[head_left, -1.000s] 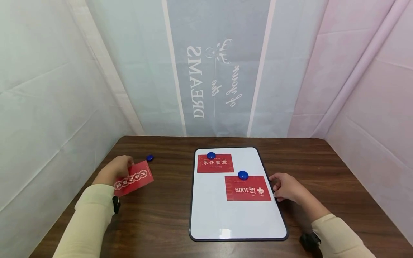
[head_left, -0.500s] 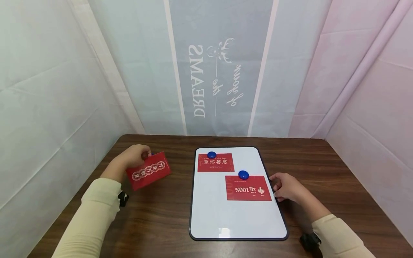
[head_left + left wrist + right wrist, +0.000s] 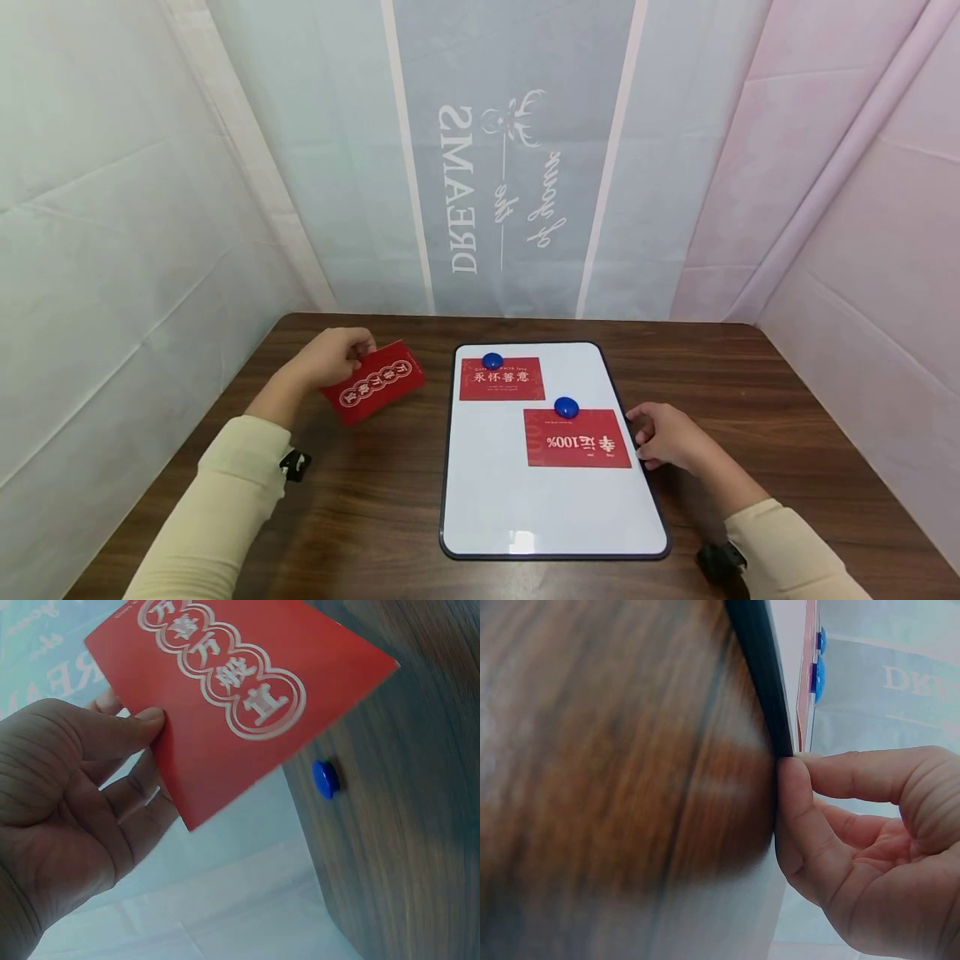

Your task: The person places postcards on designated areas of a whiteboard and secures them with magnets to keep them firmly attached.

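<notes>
My left hand (image 3: pixel 330 358) pinches a red card (image 3: pixel 375 381) with pale printed characters between thumb and fingers. It holds the card tilted above the table, left of the whiteboard (image 3: pixel 510 508). In the left wrist view, a loose blue magnet (image 3: pixel 326 779) lies on the table beyond the card; the head view hides it. At the whiteboard's right edge, my right hand (image 3: pixel 670 435) grips the dark frame between thumb and finger. On the board lie two more red cards, an upper card (image 3: pixel 501 387) under a blue magnet (image 3: pixel 492 361) and a lower card (image 3: pixel 577 450) under another magnet (image 3: pixel 566 407).
The board lies flat on a dark wooden table (image 3: pixel 360 517). Pale cloth hangs at the back (image 3: pixel 517 292) and along both sides. A dark wrist device (image 3: pixel 295 464) sits at the left cuff, and a similar device (image 3: pixel 722 562) at the right.
My left hand has carried the red card rightward and slightly away from me, closer to the whiteboard. It now covers the loose magnet in the head view. The right hand stays put.
</notes>
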Motion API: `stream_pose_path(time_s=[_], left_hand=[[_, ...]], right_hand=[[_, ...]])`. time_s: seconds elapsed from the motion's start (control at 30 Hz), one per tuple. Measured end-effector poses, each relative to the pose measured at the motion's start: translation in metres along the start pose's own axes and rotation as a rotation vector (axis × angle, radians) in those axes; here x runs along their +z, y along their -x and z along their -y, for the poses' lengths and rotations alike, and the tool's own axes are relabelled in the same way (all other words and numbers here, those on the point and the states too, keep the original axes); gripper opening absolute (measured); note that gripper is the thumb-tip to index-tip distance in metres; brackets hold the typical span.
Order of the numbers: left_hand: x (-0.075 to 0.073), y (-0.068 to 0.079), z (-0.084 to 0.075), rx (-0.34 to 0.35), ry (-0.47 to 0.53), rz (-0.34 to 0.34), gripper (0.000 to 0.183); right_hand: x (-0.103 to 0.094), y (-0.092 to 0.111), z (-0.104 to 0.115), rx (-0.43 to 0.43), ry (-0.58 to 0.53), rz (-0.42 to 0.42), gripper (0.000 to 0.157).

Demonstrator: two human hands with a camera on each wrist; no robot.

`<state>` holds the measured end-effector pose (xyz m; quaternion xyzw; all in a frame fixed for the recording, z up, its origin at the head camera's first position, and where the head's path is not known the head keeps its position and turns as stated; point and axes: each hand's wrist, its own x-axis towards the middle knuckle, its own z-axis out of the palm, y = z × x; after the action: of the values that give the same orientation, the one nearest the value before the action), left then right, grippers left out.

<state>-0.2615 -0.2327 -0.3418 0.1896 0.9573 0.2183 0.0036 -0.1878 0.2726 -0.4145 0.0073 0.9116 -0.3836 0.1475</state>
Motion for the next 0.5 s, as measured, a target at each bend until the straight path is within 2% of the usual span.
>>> stream_pose_path(time_s=[0.17,0.37,0.5], left_hand=[[0.007,0.0,-0.008,0.049,0.05,-0.056,0.024],[0.016,0.002,-0.018,0.049,0.085,-0.063,0.023],[0.019,0.004,-0.024,0.05,0.156,-0.062,0.022]], right_hand=[[0.0,0.0,0.0,0.001,0.0,0.001,0.061],[0.0,0.0,0.0,-0.001,-0.005,0.004,0.061],[0.0,0.0,0.0,-0.001,-0.009,0.006,0.061]])
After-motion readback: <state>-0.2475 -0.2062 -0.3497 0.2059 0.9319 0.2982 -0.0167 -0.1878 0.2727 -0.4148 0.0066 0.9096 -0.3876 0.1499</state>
